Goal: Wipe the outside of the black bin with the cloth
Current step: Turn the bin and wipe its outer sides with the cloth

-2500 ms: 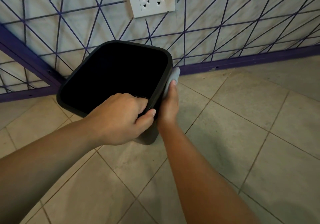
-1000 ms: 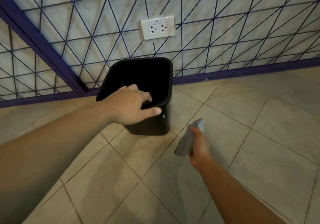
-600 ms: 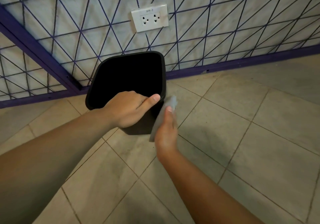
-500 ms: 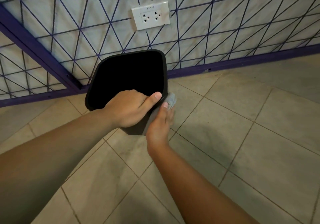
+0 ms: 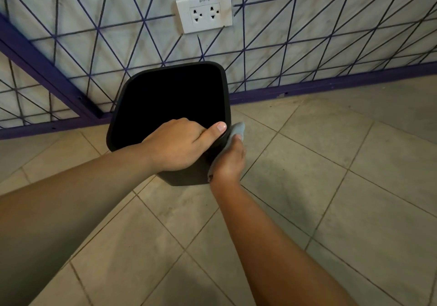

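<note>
Bin (image 5: pixel 132 107) on tiled floor (image 5: pixel 331 187) by wall socket (image 5: pixel 204 11); L hand (image 5: pixel 179 147) grips rim, R hand (image 5: pixel 230 161) presses cloth (image 5: pixel 237 129).

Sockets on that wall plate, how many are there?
2. Both sit side by side on the white plate on the wall above the bin: one socket on the left, one on the right. None looks hidden.
</note>
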Demonstrator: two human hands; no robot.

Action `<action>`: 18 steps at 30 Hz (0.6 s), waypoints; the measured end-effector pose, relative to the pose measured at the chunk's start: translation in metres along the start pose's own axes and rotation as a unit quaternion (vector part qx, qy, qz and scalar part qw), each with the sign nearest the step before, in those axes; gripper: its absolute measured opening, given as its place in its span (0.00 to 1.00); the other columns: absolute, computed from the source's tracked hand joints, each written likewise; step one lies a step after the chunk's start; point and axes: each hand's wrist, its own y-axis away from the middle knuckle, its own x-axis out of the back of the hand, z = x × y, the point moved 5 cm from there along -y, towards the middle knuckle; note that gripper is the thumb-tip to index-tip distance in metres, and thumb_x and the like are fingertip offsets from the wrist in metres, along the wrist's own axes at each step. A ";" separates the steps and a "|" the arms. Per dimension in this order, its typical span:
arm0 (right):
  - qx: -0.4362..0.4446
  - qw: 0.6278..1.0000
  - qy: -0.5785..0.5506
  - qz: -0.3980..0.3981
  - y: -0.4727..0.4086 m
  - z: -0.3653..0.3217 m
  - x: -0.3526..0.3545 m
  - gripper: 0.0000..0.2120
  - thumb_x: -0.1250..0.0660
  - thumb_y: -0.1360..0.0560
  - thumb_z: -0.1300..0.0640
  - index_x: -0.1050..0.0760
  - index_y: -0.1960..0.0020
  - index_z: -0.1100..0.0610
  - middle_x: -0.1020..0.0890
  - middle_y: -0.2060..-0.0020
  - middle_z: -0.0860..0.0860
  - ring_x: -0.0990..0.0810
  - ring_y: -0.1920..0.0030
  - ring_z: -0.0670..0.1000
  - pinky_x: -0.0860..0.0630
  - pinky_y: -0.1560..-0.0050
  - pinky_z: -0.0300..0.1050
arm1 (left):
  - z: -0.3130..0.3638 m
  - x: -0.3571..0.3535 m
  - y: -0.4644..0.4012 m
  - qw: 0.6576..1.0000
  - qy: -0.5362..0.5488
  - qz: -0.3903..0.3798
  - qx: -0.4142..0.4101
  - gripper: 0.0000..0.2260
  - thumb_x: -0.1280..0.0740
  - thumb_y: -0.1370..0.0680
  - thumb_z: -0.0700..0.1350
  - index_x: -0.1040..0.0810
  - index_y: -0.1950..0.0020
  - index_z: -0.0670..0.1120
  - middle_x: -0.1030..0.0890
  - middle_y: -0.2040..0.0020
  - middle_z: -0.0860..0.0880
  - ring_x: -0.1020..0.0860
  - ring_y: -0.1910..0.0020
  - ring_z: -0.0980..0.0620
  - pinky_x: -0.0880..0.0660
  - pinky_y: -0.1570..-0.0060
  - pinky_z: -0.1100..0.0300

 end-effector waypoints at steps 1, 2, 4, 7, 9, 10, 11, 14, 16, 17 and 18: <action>0.021 1.000 0.004 -0.008 0.003 -0.003 -0.001 0.29 0.46 0.16 0.39 0.31 0.22 0.55 0.26 0.28 0.58 0.26 0.29 0.57 0.26 0.35 0.52 | 0.000 0.000 0.000 1.000 0.003 -0.001 0.002 0.30 0.51 0.19 0.63 0.31 0.76 0.49 0.29 0.77 0.51 0.27 0.74 0.54 0.34 0.68 0.57; 0.048 0.999 0.013 -0.011 0.010 -0.004 -0.002 0.33 0.47 0.19 0.36 0.30 0.22 0.54 0.25 0.29 0.56 0.26 0.28 0.56 0.27 0.31 0.53 | 0.000 0.000 0.001 1.000 0.007 -0.002 0.002 0.30 0.51 0.19 0.63 0.31 0.76 0.50 0.29 0.77 0.52 0.27 0.74 0.56 0.35 0.68 0.58; 0.067 0.997 0.028 -0.009 0.022 -0.004 -0.006 0.37 0.49 0.23 0.33 0.31 0.23 0.54 0.26 0.29 0.54 0.29 0.26 0.56 0.32 0.24 0.58 | 0.001 0.000 0.001 1.000 0.010 0.000 -0.003 0.30 0.51 0.19 0.62 0.31 0.76 0.50 0.28 0.77 0.52 0.26 0.73 0.57 0.35 0.67 0.58; 0.018 1.000 -0.012 0.016 0.002 0.002 -0.002 0.28 0.48 0.15 0.39 0.30 0.24 0.56 0.28 0.27 0.58 0.31 0.24 0.62 0.34 0.22 0.64 | 0.003 0.002 -0.001 1.000 0.004 0.007 0.001 0.30 0.51 0.18 0.62 0.32 0.76 0.48 0.31 0.78 0.50 0.29 0.75 0.54 0.37 0.68 0.57; 0.012 1.000 -0.017 0.011 0.001 0.000 -0.005 0.26 0.47 0.14 0.41 0.30 0.23 0.55 0.27 0.28 0.58 0.30 0.24 0.62 0.34 0.22 0.65 | 0.002 0.001 -0.003 1.000 0.008 0.004 0.009 0.31 0.51 0.18 0.62 0.32 0.76 0.48 0.30 0.78 0.51 0.28 0.76 0.55 0.36 0.69 0.58; 0.028 1.000 -0.005 0.005 0.011 -0.001 -0.006 0.28 0.47 0.15 0.39 0.30 0.24 0.54 0.26 0.30 0.56 0.29 0.26 0.60 0.33 0.23 0.65 | 0.002 0.001 -0.004 1.000 0.008 -0.001 0.013 0.31 0.51 0.18 0.62 0.30 0.76 0.48 0.28 0.77 0.50 0.27 0.74 0.55 0.34 0.68 0.57; 0.042 0.999 0.001 0.003 0.021 -0.001 -0.009 0.31 0.47 0.19 0.35 0.30 0.24 0.53 0.26 0.31 0.54 0.28 0.26 0.58 0.32 0.23 0.65 | 0.001 0.001 -0.004 1.000 0.006 -0.004 0.016 0.32 0.52 0.19 0.63 0.29 0.75 0.47 0.26 0.76 0.50 0.25 0.73 0.54 0.31 0.67 0.57; 0.060 0.998 0.000 0.026 0.022 0.001 -0.009 0.29 0.49 0.20 0.32 0.28 0.33 0.50 0.26 0.35 0.51 0.29 0.26 0.58 0.33 0.23 0.65 | 0.001 0.001 -0.006 1.000 0.006 0.001 0.027 0.33 0.53 0.19 0.64 0.28 0.74 0.46 0.25 0.74 0.48 0.24 0.71 0.52 0.30 0.66 0.55; 0.035 0.999 -0.018 0.033 0.006 0.002 -0.008 0.25 0.49 0.16 0.37 0.26 0.31 0.52 0.25 0.31 0.54 0.30 0.25 0.61 0.33 0.23 0.65 | 0.004 0.001 -0.008 0.999 0.005 0.012 0.034 0.32 0.53 0.18 0.63 0.29 0.74 0.46 0.25 0.74 0.49 0.24 0.71 0.52 0.33 0.66 0.56; 0.033 0.999 -0.023 0.027 0.002 0.000 -0.009 0.28 0.49 0.16 0.37 0.27 0.28 0.54 0.25 0.29 0.57 0.30 0.24 0.62 0.34 0.22 0.66 | 0.005 0.002 -0.009 0.999 0.005 0.015 0.035 0.32 0.53 0.18 0.63 0.28 0.74 0.47 0.25 0.74 0.49 0.24 0.70 0.52 0.33 0.66 0.56; 0.045 0.999 -0.013 0.022 0.005 -0.002 -0.009 0.32 0.49 0.18 0.35 0.27 0.27 0.55 0.25 0.28 0.58 0.30 0.24 0.62 0.35 0.22 0.67 | 0.005 0.002 -0.010 0.999 0.004 0.014 0.034 0.32 0.53 0.18 0.63 0.27 0.73 0.47 0.24 0.73 0.49 0.24 0.70 0.53 0.32 0.66 0.56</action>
